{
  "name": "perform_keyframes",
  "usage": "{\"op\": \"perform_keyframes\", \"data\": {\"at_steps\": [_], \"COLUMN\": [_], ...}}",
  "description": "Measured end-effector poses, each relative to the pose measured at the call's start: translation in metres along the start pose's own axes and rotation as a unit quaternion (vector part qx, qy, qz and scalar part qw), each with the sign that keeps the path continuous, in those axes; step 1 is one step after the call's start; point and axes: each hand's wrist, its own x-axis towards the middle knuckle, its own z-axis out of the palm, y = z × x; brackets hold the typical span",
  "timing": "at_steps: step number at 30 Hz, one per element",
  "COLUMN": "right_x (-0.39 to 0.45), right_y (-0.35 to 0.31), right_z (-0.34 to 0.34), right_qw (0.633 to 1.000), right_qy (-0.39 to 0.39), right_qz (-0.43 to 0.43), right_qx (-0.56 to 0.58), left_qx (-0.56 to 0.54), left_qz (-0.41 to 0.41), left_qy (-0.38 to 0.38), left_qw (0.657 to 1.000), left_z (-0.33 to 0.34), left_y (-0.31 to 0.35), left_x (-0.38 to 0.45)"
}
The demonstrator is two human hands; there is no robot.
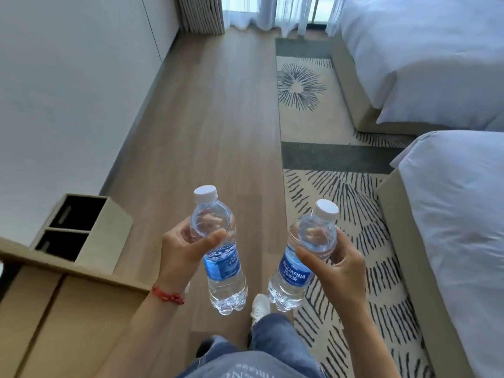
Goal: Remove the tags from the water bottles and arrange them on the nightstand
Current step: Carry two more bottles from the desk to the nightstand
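I hold two clear water bottles with white caps and blue labels in front of me, above the floor. My left hand [182, 251] grips the upper part of the left bottle [221, 257], which stands nearly upright. My right hand [336, 264] grips the upper part of the right bottle [300, 257], which leans its cap to the right and shows the blue label [294, 270]. A red cord circles my left wrist. No nightstand is in view.
A beige cabinet [68, 309] with a two-slot bin [90, 230] stands at lower left against the white wall. Two beds [458, 214] with white covers fill the right side. A patterned rug [341, 203] lies beside them, with wooden floor [218, 118] running ahead toward curtains.
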Motion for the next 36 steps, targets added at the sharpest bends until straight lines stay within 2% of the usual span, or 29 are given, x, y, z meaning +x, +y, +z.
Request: {"op": "perform_keyframes", "data": {"at_steps": [13, 28, 36], "right_x": [0.239, 0.517, 0.649], "right_y": [0.021, 0.039, 0.066], "right_z": [-0.019, -0.001, -0.044], "right_qw": [0.999, 0.992, 0.988], "right_qy": [0.034, 0.128, 0.156], "right_qz": [0.01, 0.022, 0.02], "right_qx": [-0.004, -0.009, -0.009], "left_qx": [-0.008, 0.036, 0.055], "left_qz": [-0.003, 0.003, -0.019], "left_qy": [-0.013, -0.107, -0.144], "left_qw": [1.0, 0.994, 0.988], "left_z": [0.095, 0.176, 0.274], "left_y": [0.018, 0.035, 0.019], "left_x": [0.238, 0.547, 0.672]}}
